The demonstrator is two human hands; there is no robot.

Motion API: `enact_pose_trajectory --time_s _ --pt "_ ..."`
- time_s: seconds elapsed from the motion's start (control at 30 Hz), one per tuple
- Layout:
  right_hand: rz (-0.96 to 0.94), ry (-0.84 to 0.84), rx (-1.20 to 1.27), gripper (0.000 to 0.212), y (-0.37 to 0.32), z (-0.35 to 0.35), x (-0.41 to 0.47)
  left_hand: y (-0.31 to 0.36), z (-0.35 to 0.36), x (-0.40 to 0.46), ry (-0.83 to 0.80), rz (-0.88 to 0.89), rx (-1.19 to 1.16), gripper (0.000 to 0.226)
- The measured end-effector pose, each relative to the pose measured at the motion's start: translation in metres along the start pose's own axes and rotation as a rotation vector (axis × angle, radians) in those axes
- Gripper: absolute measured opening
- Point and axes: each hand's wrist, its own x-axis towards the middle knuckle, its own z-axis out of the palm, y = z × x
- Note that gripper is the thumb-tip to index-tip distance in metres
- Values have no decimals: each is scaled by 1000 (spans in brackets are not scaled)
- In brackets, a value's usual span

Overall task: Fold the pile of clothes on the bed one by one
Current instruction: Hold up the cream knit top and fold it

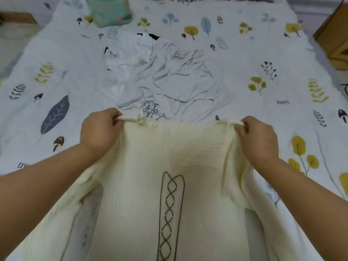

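Now, grip: left hand (98, 131) and right hand (258, 138) fingers pinching top corners of cream crinkled garment with dark lattice embroidery (175, 194).
Place: garment at 6 o'clock on leaf-print bed (263, 53); crumpled white clothes pile (169, 76) at 12.
Risk: thin straps slipping, uneven fold; far edge snagging pile.

We see a pale cream dress (188, 194) stretched out flat in front of us, held up by its two thin straps at the top edge. It has tiny crinkles all over and a dark criss-cross line sewn down its middle. Behind it, a pile of white clothes (165, 78) lies crumpled in the middle of the bed (282, 59). One has a small drawing on it.
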Motion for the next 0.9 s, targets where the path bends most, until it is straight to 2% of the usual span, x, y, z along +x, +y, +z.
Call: enact_pose_trajectory --time_s 0.07,0.13,0.27,0.3,0.37,0.43,0.47,0.5,0.57,0.6,0.73,0.9 --pt "-28 41 -10 18 7 13 16 -5 14 11 24 7 28 14" --pt "-44 6 -105 19 16 30 25 -11 30 18 10 7 69 15" --pt "85 -236 -356 26 26 67 19 -20 64 18 -140 -25 288 25" --pt "101 -229 -404 31 24 71 14 -20 70 16 -144 -10 346 30" --pt "-32 -69 -417 39 18 76 1 -14 80 11 -112 99 378 40" --pt "-224 46 -360 37 7 78 -13 -2 88 8 -142 246 327 41" --pt "-252 -15 -331 35 2 80 -20 6 93 7 -207 287 284 40" --pt "-205 -126 -286 34 -4 83 -25 14 98 6 -284 293 222 38" --pt "23 -335 -167 38 -8 91 -33 25 108 4 -408 228 75 35" --pt "105 -372 -121 40 -9 95 -35 29 112 3 -438 178 6 34" --pt "220 -327 87 33 -11 100 -29 32 121 3 -384 19 -189 20" --pt "287 -310 291 40 -6 93 -29 32 114 -3 -244 -114 -318 25"
